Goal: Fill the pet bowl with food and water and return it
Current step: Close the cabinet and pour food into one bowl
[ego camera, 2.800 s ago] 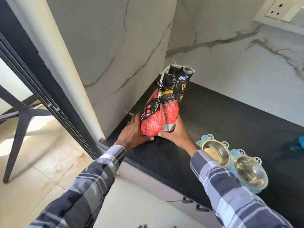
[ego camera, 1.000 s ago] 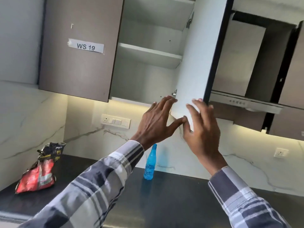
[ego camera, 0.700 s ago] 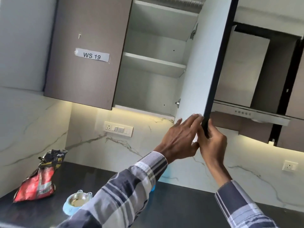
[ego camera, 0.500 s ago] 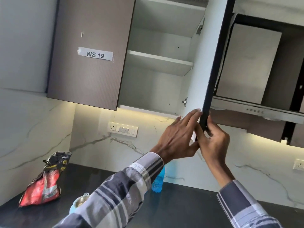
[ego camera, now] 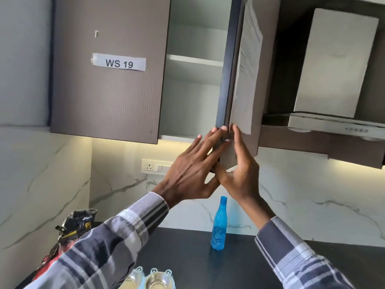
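Bright, even daylight; a warm strip glows under the cabinet (ego camera: pixel 108 97) onto the marble wall (ego camera: pixel 312 195). Wide-angle bending curves the edges. The sleeves (ego camera: pixel 100 253) are slightly soft, the label (ego camera: pixel 118 63) sharp.

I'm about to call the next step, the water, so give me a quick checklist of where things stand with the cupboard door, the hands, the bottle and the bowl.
1. Cupboard door shut: not ok, it stands partly open, shelves showing.
2. Hands free: not ok, the left hand and right hand are both at the door's lower corner.
3. Blue bottle upright on the counter: ok, cap on.
4. Pet bowl on the counter: ok, at the near edge.
5. Food in the bowl: cannot tell, only its rim shows.
6. Food bag clear of the bottle: ok, it stands far left.
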